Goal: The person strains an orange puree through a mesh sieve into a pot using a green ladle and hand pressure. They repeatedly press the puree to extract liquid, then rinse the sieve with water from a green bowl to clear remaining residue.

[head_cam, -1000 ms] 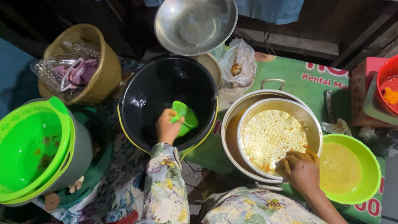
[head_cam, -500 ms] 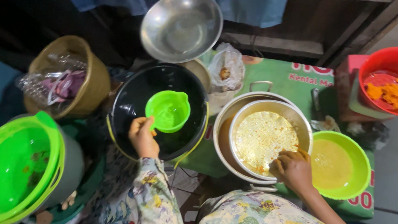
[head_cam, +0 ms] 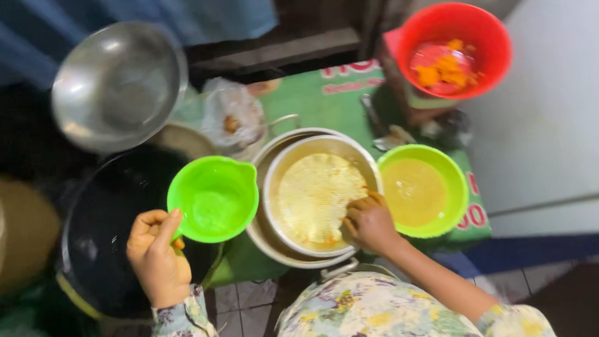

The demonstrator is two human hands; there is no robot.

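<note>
Pot, black, sits far left beneath my left hand, which grips the green scoop by its handle, just beside the strainer. My right hand clasps the strainer's rim. Green bowl touches it on the right; red bowl stands well apart.

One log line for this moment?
left hand: holds green scoop | right hand: on sieve rim | yellow liquid bowl beside

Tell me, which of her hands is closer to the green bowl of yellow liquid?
Right. The right hand rests on the sieve just beside that bowl; the left hand holds a green scoop beyond the sieve.
</note>
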